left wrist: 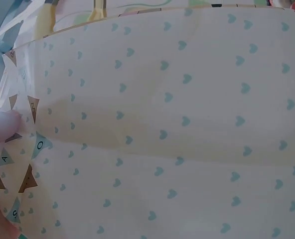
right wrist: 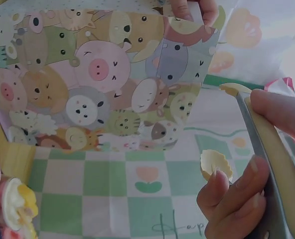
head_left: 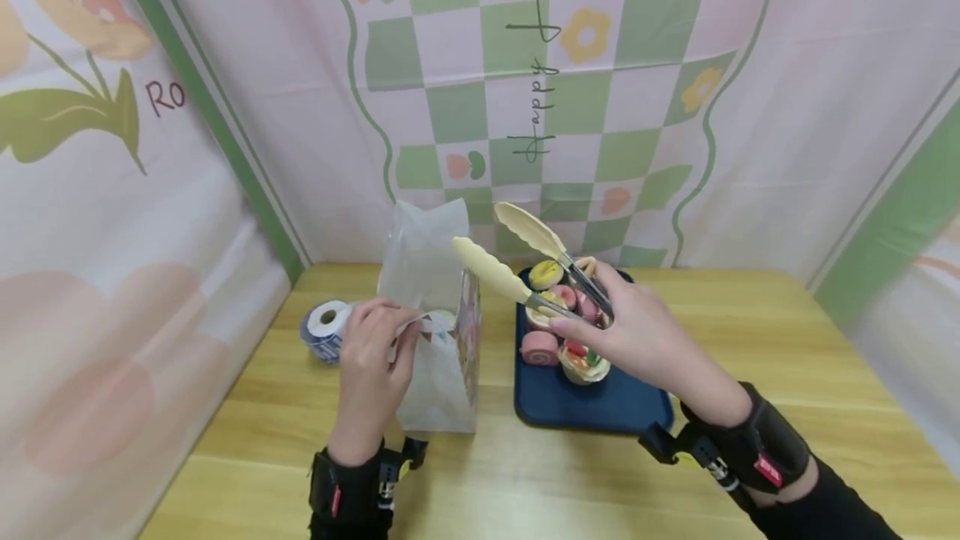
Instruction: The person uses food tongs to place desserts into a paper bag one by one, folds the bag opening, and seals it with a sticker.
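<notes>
The left hand point(head_left: 372, 348) pinches the bag point(head_left: 437, 394), set toward the worktop point(head_left: 487, 494)'s left edge, while the tongs point(head_left: 491, 269) the right hand point(head_left: 637, 330) grips by the far-edge tray point(head_left: 592, 408) could topple it if swung left.

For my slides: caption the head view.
Left hand pinches a bag; right hand holds open tongs; pastries on a tray.

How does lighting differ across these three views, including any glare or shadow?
Head view: bright, fairly even light over the wood-grain table; left wrist view: dimmer, a broad soft shadow across the paper bag, glare at the left edge above the fingers; right wrist view: dim, the backdrop brightest towards upper right.
</notes>
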{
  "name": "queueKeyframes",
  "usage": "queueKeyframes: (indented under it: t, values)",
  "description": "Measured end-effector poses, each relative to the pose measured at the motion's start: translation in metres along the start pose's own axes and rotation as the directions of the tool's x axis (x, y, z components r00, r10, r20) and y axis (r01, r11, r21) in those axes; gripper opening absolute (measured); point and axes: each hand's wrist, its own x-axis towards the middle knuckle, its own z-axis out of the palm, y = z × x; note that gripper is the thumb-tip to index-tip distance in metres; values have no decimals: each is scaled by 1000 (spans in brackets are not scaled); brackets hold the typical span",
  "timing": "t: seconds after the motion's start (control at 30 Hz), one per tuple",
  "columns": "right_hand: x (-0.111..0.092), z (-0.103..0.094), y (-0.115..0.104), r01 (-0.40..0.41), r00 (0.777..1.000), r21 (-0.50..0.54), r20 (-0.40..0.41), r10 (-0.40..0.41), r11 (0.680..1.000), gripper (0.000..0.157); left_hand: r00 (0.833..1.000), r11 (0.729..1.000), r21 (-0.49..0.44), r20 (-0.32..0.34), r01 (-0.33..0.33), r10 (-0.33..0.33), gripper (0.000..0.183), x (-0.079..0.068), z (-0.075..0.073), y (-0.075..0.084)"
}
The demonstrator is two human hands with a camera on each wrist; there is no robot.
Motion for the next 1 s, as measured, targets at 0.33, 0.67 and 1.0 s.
queueKeyframes:
  t: [0.33, 0.67, 1.0]
  values:
    - [-14, 4, 24, -78, 997, 30, -15, 79, 996, 59, 1000, 1000, -4, -13, -16, 16, 10, 0, -1, 0]
    - [-27, 10, 51, -154, 988, -25, -35, 153, 988, 59, 1000, 1000, -7, -10, -13, 13, 10, -1, 0, 1]
    - [-34, 17, 70, -198, 980, -28, -37, 197, 980, 54, 1000, 1000, -9, -13, -10, 10, 8, 0, 0, 0]
